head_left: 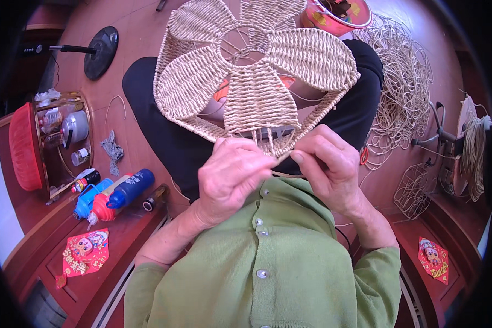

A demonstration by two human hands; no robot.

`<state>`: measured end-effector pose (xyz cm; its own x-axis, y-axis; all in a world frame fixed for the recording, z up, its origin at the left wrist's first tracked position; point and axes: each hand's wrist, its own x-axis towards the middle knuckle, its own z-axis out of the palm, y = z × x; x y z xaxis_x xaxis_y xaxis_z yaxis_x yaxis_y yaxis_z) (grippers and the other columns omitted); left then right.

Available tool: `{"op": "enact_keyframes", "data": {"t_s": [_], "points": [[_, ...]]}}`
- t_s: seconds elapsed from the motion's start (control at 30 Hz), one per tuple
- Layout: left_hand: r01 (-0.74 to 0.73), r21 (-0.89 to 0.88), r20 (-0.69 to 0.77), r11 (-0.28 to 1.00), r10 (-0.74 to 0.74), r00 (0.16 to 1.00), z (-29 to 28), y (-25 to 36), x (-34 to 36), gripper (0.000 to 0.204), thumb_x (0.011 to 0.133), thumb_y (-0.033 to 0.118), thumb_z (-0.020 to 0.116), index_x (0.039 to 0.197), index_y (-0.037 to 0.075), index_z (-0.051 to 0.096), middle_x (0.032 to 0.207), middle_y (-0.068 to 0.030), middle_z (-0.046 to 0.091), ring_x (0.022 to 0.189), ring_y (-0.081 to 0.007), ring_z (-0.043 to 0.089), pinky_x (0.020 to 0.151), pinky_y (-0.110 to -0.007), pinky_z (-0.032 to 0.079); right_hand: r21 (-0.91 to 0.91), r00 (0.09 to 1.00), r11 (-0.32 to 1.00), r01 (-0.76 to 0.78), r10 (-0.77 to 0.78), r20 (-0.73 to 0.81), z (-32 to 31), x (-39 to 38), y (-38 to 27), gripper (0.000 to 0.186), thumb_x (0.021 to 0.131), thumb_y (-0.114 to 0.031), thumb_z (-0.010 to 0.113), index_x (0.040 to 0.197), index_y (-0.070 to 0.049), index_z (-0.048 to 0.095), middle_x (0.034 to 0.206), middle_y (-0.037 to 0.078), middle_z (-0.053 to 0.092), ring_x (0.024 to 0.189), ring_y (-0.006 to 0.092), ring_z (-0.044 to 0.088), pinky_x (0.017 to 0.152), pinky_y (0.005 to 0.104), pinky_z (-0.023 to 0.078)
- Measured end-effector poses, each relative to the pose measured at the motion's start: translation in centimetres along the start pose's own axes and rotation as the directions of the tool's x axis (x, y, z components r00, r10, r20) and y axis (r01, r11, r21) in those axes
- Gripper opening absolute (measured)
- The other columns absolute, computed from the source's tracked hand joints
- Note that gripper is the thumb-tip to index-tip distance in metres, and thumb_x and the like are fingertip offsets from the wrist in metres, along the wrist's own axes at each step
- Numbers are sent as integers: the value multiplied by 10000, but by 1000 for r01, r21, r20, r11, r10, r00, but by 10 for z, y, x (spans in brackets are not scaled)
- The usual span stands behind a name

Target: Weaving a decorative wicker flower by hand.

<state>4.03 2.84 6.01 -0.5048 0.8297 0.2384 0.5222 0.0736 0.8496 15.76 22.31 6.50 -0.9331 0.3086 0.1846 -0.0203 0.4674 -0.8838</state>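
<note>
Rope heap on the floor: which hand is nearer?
Right. The right hand is at the woven piece's near edge, with the rope heap ahead and to its right; the left hand is at that edge too, farther left.

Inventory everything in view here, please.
woven petal piece: one, tan, on lap
cord pile: one, tan, right floor
cord hank: one, tan, far right
patterned bowl: one, pink, top
basin: one, red, far left
rag: one, grey, left floor
bottles: several, blue, red, dark, left
round base: one, black, upper left
diamond decorations: two, red, lower left and right
cardigan: one, green, worn
trousers: one pair, dark, worn
left hand: one, bare, at woven petal piece's near edge
right hand: one, bare, same edge
</note>
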Motion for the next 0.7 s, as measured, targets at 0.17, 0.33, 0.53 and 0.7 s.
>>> {"op": "enact_keyframes", "data": {"t_s": [0.17, 0.33, 0.53, 0.7], "points": [[148, 192, -269, 970, -93, 959, 14, -10, -3, 208, 742, -30, 826, 928, 17, 747, 821, -72, 682, 828, -215, 662, 690, -314, 521, -194, 977, 979, -68, 105, 186, 4, 3, 0, 190, 899, -97, 735, 952, -42, 560, 849, 111, 608, 658, 284, 656, 549, 383, 503], [63, 366, -184, 928, 6, 983, 29, -15, 5, 213, 698, -35, 805, 888, 11, 724, 896, -89, 597, 777, -271, 614, 690, -374, 516, -298, 957, 955, 10, 77, 280, 12, -1, 2, 237, 924, -51, 672, 1109, -22, 527, 913, 145, 655, 732, 375, 671, 613, 436, 514], [69, 303, -16, 951, -67, 998, 24, -14, 4, 186, 764, -33, 735, 947, -12, 717, 1004, -105, 575, 944, -288, 586, 841, -414, 486, -122, 885, 981, -151, 189, 426, 18, 16, 22, 136, 931, -35, 563, 1020, -6, 464, 813, 223, 622, 768, 453, 642, 629, 534, 469], [124, 180, -169, 976, -94, 981, 32, -26, -10, 282, 748, -31, 802, 1017, 4, 724, 1116, -107, 596, 992, -254, 634, 809, -357, 544, -117, 958, 977, -179, 200, 206, 20, 9, 11, 143, 892, -4, 644, 953, -14, 514, 789, 178, 616, 739, 405, 652, 650, 482, 504]]}}
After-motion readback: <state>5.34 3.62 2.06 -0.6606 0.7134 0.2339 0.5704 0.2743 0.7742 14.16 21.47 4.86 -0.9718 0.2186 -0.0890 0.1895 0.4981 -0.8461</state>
